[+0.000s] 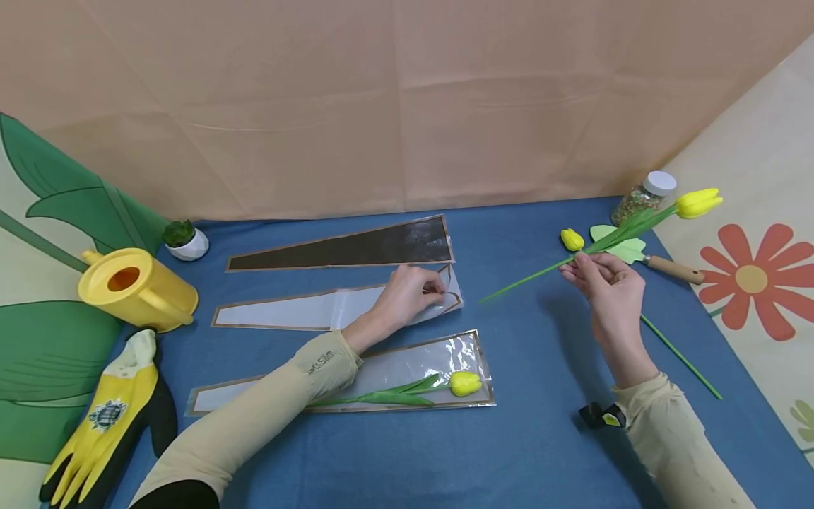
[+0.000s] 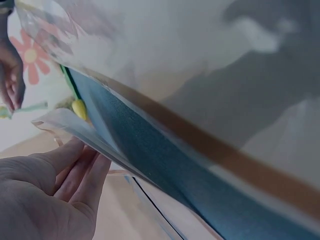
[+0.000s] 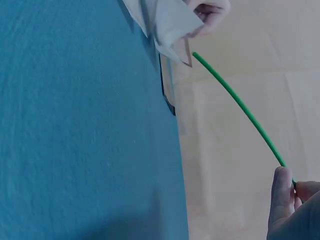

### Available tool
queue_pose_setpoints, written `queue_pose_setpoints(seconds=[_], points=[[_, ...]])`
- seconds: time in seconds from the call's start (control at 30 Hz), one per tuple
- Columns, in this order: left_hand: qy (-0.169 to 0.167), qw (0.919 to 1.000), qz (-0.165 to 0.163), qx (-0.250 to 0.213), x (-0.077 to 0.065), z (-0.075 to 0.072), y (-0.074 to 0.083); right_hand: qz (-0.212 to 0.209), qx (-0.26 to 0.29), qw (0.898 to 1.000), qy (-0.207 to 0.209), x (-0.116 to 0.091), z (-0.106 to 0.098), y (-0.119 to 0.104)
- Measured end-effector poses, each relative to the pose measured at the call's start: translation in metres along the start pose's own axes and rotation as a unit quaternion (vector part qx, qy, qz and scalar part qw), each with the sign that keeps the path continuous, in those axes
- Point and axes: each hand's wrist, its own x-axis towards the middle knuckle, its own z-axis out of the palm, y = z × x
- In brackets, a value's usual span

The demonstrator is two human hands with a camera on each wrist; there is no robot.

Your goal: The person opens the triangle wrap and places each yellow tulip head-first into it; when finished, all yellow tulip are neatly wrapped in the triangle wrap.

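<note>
My left hand (image 1: 407, 297) pinches the raised wide end of a white flower sleeve (image 1: 286, 309) with a brown border, the middle one of three on the table. In the left wrist view, the fingers (image 2: 95, 185) hold the sleeve's edge (image 2: 75, 125). Over the table at the right, my right hand (image 1: 607, 283) pinches a yellow tulip (image 1: 696, 203) by its green stem, the bare stem end pointing left toward the sleeve but apart from it. Nearer me lies a second white sleeve (image 1: 413, 359) with a yellow tulip (image 1: 466, 384) in it, partly behind my left arm. A black sleeve (image 1: 356, 247) lies farthest back.
Another yellow tulip (image 1: 572, 240) lies at the right, beside a trowel (image 1: 674, 269) and a lidded jar (image 1: 639, 201). On the left are a yellow watering can (image 1: 149, 290), a glove (image 1: 104, 424) and a small potted succulent (image 1: 189, 244). A blue cloth covers the table.
</note>
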Motion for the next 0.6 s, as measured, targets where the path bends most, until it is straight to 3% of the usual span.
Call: queue_pose_setpoints(seconds=[0.6], points=[[-0.003, 1.0000, 0.003, -0.006, -0.001, 0.000, 0.000, -0.001, -0.005, 1.000, -0.024, -0.006, 0.017, 0.018]])
